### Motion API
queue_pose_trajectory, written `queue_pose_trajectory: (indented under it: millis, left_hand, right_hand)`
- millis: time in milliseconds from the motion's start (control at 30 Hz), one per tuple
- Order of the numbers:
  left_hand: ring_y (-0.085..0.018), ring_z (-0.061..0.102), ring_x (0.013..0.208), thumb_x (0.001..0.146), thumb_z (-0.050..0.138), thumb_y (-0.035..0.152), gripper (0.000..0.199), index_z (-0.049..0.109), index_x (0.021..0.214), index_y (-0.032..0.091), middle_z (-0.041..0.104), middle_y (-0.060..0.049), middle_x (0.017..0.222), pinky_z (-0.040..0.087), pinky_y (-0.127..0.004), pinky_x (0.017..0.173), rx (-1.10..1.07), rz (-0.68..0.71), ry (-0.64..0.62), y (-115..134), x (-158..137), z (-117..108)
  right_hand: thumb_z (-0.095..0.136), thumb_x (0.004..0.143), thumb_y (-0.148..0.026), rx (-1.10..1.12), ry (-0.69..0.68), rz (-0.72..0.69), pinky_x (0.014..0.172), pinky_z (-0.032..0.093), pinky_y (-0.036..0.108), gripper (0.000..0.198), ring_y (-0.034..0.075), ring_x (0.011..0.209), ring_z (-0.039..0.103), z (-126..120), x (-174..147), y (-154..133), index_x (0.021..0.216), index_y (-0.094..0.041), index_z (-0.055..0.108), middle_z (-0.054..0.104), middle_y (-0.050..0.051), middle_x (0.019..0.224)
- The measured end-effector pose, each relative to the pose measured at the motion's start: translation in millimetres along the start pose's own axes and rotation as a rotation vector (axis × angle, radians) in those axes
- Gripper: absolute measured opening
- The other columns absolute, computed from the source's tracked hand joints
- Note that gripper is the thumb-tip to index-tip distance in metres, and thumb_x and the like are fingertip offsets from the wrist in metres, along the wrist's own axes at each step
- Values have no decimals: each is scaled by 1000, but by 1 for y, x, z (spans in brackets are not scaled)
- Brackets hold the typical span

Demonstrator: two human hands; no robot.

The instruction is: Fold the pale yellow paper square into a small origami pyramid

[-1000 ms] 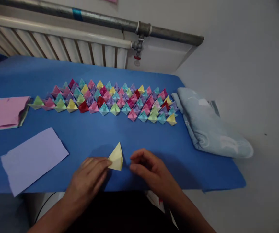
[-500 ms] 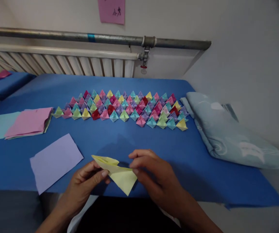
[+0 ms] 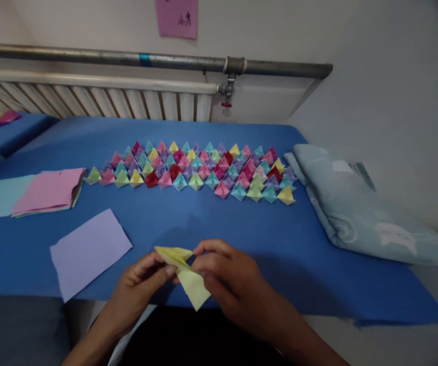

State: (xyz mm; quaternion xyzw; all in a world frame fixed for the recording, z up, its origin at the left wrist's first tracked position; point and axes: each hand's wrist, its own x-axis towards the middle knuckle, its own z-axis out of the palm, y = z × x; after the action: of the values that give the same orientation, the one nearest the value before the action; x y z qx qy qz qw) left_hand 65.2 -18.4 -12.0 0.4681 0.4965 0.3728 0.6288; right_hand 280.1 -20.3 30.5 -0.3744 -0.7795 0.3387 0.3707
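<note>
Fingers (image 3: 149, 261) and thumb of my left hand (image 3: 137, 284) pinch the yellow paper (image 3: 194, 287) at its left side, thumb on top. From where I watch, my right hand (image 3: 236, 279) is at the other side, fingers bent and touching the paper; I cannot tell whether they grip it, since the hand covers that part. It is folded, its upper flap parted, one corner pointing toward the body, near the front edge of the blue table (image 3: 157, 213). Left of it lies a lilac sheet (image 3: 91, 254); beyond, rows of boats (image 3: 196, 181).
</note>
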Motion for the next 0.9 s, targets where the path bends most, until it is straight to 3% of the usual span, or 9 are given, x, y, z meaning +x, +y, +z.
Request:
queue_pose_trajectory:
  millis: [767, 900]
  left_hand:
    - [-12, 61, 76, 80, 71, 38, 17, 72, 86, 22, 68, 1, 79, 48, -23, 77, -108, -198, -181, 2, 0, 3]
    - [-14, 63, 85, 71, 80, 31, 25, 71, 92, 21, 70, -1, 89, 48, -26, 83, -231, -274, -258, 4, -1, 6]
  right_hand:
    - [48, 91, -10, -71, -32, 11, 79, 50, 25, 19, 14, 92, 63, 4, -1, 10, 100, -20, 62, 62, 6, 105]
    - [49, 90, -8, -103, -20, -3, 80, 50, 25, 21, 14, 92, 63, 4, -3, 10, 101, -21, 60, 62, 6, 106]
